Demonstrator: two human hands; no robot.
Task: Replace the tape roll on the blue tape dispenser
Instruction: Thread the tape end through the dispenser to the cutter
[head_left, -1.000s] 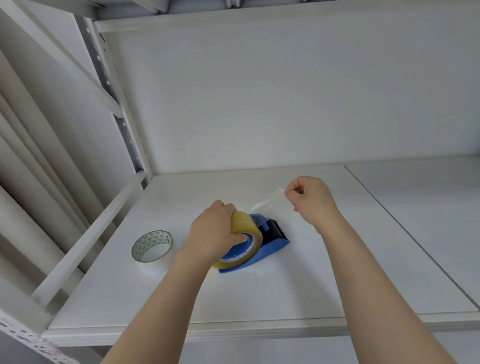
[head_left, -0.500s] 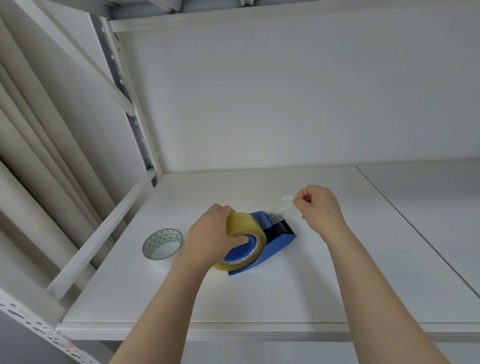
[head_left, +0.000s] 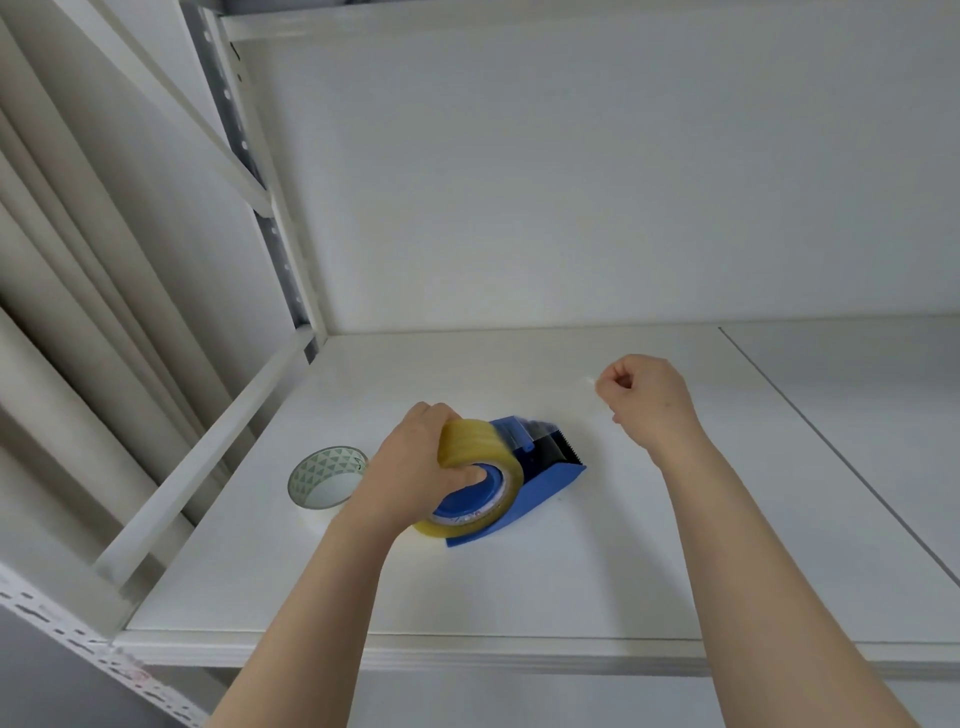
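Observation:
The blue tape dispenser (head_left: 550, 480) lies on the white shelf (head_left: 519, 582), its black serrated cutter pointing right. A yellowish clear tape roll (head_left: 475, 441) sits on the dispenser's blue hub. My left hand (head_left: 415, 467) grips this roll from the left, with the thumb pressed on the hub. My right hand (head_left: 649, 400) hovers to the upper right of the cutter, apart from it, fingers pinched on a small bit of clear tape (head_left: 592, 382). No strip is visible between the hand and the cutter.
A second tape roll (head_left: 324, 475) with a green triangle-patterned core lies flat to the left of my left hand. A white rail (head_left: 208, 457) and a perforated upright (head_left: 249, 171) bound the shelf's left side. A seam (head_left: 831, 447) runs across the shelf on the right.
A second ago a clear strip stretched from the roll up to my right hand. The hand dropped towards the cutter, then moved away to the right holding only a short bit.

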